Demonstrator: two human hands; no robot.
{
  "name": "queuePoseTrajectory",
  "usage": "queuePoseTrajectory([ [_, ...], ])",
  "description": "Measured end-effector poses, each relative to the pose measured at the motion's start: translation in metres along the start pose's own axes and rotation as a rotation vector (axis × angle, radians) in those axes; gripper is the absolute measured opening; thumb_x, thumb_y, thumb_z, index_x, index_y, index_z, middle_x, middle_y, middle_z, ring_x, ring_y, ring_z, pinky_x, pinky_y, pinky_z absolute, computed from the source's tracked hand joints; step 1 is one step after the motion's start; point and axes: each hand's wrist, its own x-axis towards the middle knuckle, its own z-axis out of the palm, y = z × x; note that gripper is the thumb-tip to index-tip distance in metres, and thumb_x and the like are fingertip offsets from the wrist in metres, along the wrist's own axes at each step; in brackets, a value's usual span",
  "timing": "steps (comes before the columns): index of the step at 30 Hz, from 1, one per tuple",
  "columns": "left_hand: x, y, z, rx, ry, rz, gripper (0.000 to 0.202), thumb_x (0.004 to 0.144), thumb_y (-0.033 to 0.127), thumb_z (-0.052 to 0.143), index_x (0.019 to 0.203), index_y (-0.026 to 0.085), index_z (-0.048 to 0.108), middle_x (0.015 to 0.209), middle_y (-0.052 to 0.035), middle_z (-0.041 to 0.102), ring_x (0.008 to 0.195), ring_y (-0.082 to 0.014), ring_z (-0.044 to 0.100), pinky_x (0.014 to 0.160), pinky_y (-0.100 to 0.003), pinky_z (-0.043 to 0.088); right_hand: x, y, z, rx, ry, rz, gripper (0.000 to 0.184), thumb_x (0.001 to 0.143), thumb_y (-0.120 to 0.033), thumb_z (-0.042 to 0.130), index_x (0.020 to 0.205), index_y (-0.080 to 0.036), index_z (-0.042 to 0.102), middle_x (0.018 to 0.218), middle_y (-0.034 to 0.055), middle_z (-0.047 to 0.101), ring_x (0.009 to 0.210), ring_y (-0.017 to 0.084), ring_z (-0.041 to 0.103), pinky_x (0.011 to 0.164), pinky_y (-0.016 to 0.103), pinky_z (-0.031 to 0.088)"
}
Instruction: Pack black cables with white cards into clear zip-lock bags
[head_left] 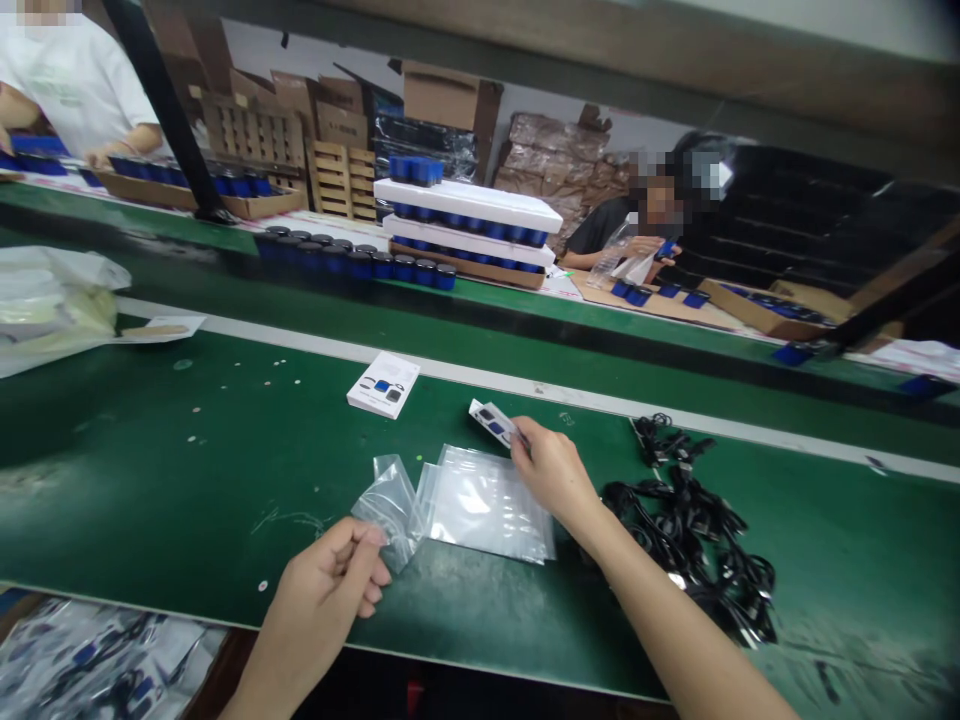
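Left hand (328, 597), thumb and fingers pressed together on the crumpled edge of a small clear zip bag (390, 508), raised just off the desk. Right hand (551, 475) closed in a pinch on a narrow printed white card (491, 422) with blue pictures, the card jutting past the fingertips toward the far side of the desk (150, 480). Between the two hands, a flat clear zip bag (487, 505) lying on the green surface, one edge overlapping the crumpled bag. Just beside the right forearm, a tangled heap of black cables (690, 530). Ahead of both hands, a small white printed box (382, 385) lying flat, and far off to the left, a white plastic sack (52, 305). Beyond a pale strip, a row of blue-capped jars (352, 263) on a second green bench, next to stacked white trays (469, 215). Farther still, a co-worker (645, 235) holding a clear bag, another person (75, 90) at upper left, and cardboard boxes (442, 95) against the back.
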Motion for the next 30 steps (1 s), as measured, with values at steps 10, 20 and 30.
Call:
queuePoseTrajectory([
  [10,0.002,0.008,0.000,-0.354,0.132,-0.180,0.032,0.075,0.049,0.060,0.083,0.018,0.057,0.069,-0.0002,0.071,0.060,-0.0166,0.069,0.057,-0.027,0.058,-0.098,-0.058,0.003,0.636,-0.022,-0.220,0.021,0.086,-0.013,0.050,0.088,-0.024,0.069,0.079,-0.0004,0.072,0.071,0.016,0.065,0.065,0.024,0.046],
  [20,-0.003,0.020,0.008,0.100,0.480,0.214,0.026,0.088,0.032,0.041,0.064,0.022,0.044,0.051,0.0071,0.051,0.046,-0.0095,0.050,0.046,-0.019,0.043,-0.126,-0.107,0.058,0.834,0.259,0.027,0.022,0.080,-0.016,0.058,0.102,-0.022,0.059,0.086,0.0037,0.063,0.076,0.018,0.058,0.069,0.029,0.048],
  [30,-0.011,0.020,0.013,0.139,0.510,0.254,0.027,0.089,0.029,0.040,0.063,0.023,0.044,0.048,0.0078,0.051,0.041,-0.0092,0.050,0.042,-0.018,0.041,-0.132,-0.107,0.064,1.336,-0.337,0.406,0.031,0.078,-0.046,0.061,0.070,-0.015,0.057,0.060,0.0049,0.066,0.048,0.014,0.060,0.046,0.021,0.043],
])
